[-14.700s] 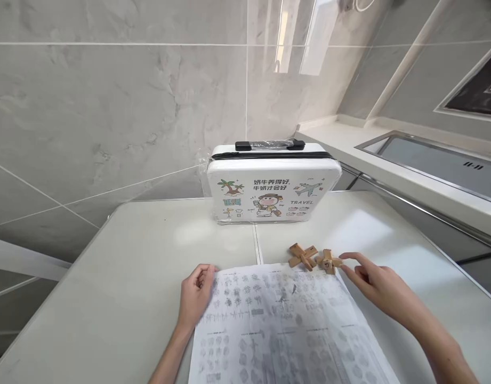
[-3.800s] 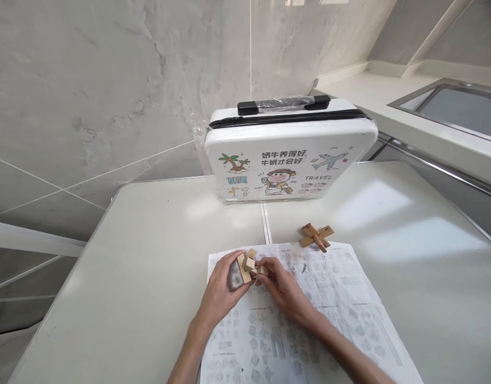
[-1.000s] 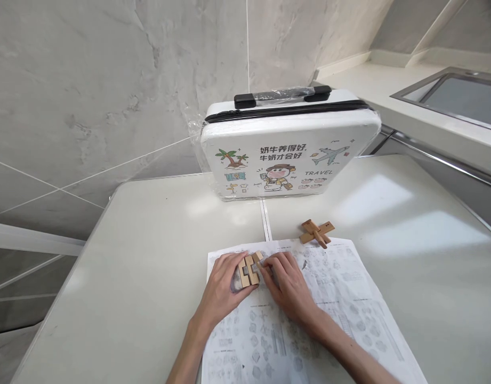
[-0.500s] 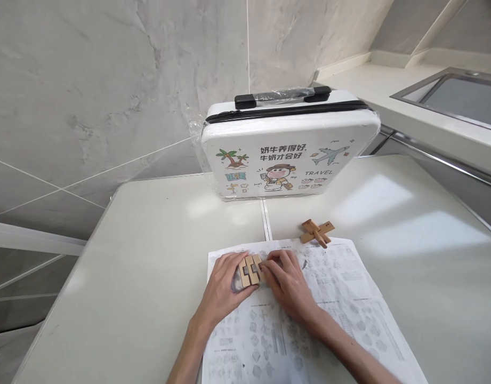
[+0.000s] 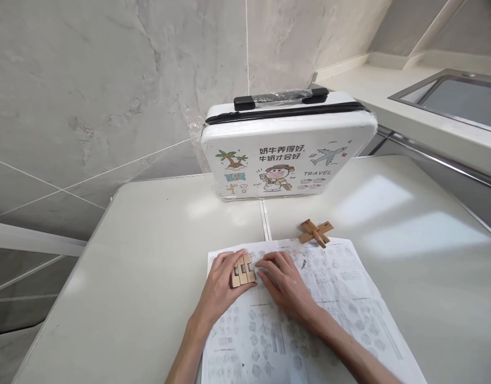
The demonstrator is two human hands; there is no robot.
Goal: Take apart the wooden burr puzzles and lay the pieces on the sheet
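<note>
A few notched wooden puzzle bars [image 5: 241, 271] lie side by side on a printed instruction sheet [image 5: 309, 314]. My left hand [image 5: 221, 288] is curled around them from the left, thumb and fingers gripping. My right hand [image 5: 283, 282] rests on the sheet just right of the bars, fingers bent and pressed against their right side. A second wooden puzzle, an assembled cross [image 5: 315, 232], lies on the table beyond the sheet's far edge.
A white cartoon-printed case [image 5: 287, 152] with a black handle stands upright at the far side of the white table [image 5: 141, 256]. A tiled wall is behind it. A counter with a steel sink [image 5: 449, 101] runs along the right.
The wooden bars have been turned and pushed closer together under my left hand, shifting slightly left. My right fingers moved off the bars' top to their right side.
</note>
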